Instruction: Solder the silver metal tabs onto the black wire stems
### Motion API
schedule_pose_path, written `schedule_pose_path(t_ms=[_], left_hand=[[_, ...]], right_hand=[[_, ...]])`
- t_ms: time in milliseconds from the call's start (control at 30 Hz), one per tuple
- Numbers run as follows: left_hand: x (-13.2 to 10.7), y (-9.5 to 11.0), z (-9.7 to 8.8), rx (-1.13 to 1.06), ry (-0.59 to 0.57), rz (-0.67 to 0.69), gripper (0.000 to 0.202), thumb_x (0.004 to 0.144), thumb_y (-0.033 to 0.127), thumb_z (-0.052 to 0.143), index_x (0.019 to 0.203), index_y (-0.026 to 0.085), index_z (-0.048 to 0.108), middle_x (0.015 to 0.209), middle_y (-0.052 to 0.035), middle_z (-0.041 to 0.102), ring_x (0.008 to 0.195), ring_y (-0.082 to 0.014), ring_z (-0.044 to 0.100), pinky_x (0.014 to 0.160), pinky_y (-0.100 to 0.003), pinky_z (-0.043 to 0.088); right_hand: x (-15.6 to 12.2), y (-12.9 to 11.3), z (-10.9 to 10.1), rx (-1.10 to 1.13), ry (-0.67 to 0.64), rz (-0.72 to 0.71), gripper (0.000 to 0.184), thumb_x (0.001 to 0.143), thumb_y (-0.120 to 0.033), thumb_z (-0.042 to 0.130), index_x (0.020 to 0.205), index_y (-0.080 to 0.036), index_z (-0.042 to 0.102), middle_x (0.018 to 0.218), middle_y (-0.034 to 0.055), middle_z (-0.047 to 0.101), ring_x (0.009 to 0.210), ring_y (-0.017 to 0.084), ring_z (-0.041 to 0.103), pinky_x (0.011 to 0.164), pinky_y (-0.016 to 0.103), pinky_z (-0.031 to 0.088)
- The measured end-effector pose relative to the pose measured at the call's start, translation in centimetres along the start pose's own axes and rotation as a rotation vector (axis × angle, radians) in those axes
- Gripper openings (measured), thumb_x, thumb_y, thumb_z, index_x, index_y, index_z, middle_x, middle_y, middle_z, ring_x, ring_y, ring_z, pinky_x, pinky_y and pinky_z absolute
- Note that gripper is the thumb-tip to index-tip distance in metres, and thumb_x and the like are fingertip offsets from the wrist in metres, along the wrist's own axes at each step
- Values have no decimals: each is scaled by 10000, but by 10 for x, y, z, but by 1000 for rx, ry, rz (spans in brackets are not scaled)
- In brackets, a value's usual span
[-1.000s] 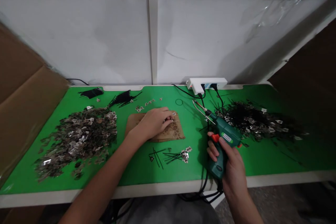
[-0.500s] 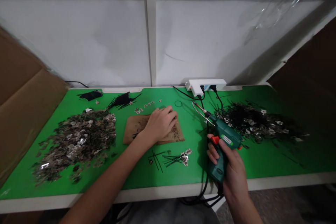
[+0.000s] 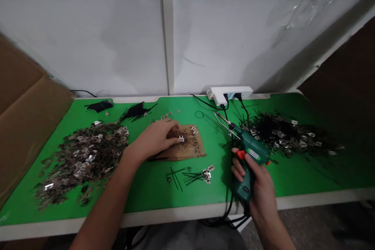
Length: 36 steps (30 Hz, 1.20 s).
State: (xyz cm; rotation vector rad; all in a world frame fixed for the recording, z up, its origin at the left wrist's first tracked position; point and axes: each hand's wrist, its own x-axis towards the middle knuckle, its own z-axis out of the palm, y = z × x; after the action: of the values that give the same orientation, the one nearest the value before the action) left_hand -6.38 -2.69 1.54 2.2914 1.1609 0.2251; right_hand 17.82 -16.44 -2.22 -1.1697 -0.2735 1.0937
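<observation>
My right hand (image 3: 259, 183) is wrapped around the handle of a green soldering gun (image 3: 254, 148) with a red trigger. Its metal tip and thin feed tube point up and left over the table. My left hand (image 3: 156, 134) rests over the left part of a stained brown board (image 3: 190, 150), fingers bent and thumb held apart from them. Right at the thumb tip lies a small metal piece (image 3: 181, 138). More small metal pieces (image 3: 193, 129) lie near the board's far right corner. Dark wires (image 3: 159, 159) lie along its front left edge.
To the left is a heap of small metal pieces (image 3: 84, 156); on the right, a pile of black wires with metal ends (image 3: 275, 134). Several wired pieces (image 3: 202, 174) lie before the board. Black wire bundles (image 3: 136, 111) and a white power strip (image 3: 230, 94) are behind.
My left hand has moved left across the board, its thumb now apart from the fingers. Metal pieces show on the board where the hand was. My right hand keeps the soldering gun nearly still.
</observation>
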Motion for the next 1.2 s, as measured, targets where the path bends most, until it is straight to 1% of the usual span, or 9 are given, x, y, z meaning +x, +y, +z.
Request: schedule_pose_path(t_ms=[67, 133, 267, 433, 567, 767, 900, 1000, 1200], left_hand=[[0, -2, 1, -20, -58, 5, 176, 915, 332, 652, 1034, 202, 666, 989, -43, 686, 890, -213, 624, 752, -301, 455], [2, -2, 7, -19, -55, 24, 164, 924, 319, 636, 1042, 214, 683, 985, -34, 688, 885, -203, 625, 756, -297, 458], [9, 0, 20, 17, -18, 72, 101, 937, 254, 600, 958, 225, 694, 959, -20, 685, 843, -182, 620, 752, -289, 460], [15, 9, 29, 50, 38, 63, 108, 923, 184, 590, 868, 208, 680, 896, -19, 661, 787, -177, 607, 710, -282, 440], [22, 21, 40, -15, 105, 93, 78, 930, 231, 618, 891, 211, 683, 899, -16, 677, 816, -178, 625, 722, -276, 448], [29, 35, 60, 76, 179, -1, 43, 902, 198, 649, 940, 213, 662, 958, -19, 735, 884, -203, 667, 797, -315, 470], [27, 37, 65, 102, 239, -32, 19, 886, 208, 660, 879, 220, 648, 913, -3, 740, 870, -217, 681, 772, -329, 463], [25, 37, 67, 128, 254, -23, 78, 895, 208, 638, 817, 221, 640, 884, -4, 733, 852, -214, 681, 738, -317, 450], [24, 41, 69, 102, 234, -49, 40, 897, 177, 613, 909, 213, 625, 892, -1, 721, 829, -190, 669, 713, -295, 448]], right_hand=[[0, 1, 0, 5, 2, -6, 288, 656, -305, 885, 859, -152, 749, 611, -28, 486, 523, 85, 353, 392, 189, 306], [0, 1, 1, 10, 12, -22, 280, 649, -300, 887, 844, -156, 747, 669, -10, 534, 526, 76, 352, 391, 185, 313], [0, 1, 0, -8, 1, -30, 280, 653, -309, 884, 842, -158, 743, 659, -11, 522, 522, 80, 347, 384, 187, 309], [0, 1, -1, -6, -4, -15, 272, 660, -313, 881, 844, -167, 744, 633, -20, 502, 527, 84, 340, 387, 181, 307], [0, 2, -2, 8, -10, -2, 282, 669, -309, 881, 864, -150, 755, 595, -34, 457, 522, 85, 338, 390, 179, 309], [-1, 2, -3, 12, -13, -16, 270, 682, -302, 872, 874, -147, 763, 631, -22, 487, 526, 81, 351, 392, 181, 318], [-1, 1, -2, 20, 7, -13, 270, 665, -296, 882, 851, -148, 753, 739, 16, 587, 524, 66, 364, 391, 182, 318], [-1, 1, -2, 22, 8, -2, 299, 656, -308, 891, 863, -144, 752, 770, 28, 612, 522, 61, 371, 391, 180, 323], [0, 2, -2, 9, 8, -24, 287, 653, -317, 894, 842, -157, 750, 773, 16, 597, 525, 55, 373, 390, 162, 328]])
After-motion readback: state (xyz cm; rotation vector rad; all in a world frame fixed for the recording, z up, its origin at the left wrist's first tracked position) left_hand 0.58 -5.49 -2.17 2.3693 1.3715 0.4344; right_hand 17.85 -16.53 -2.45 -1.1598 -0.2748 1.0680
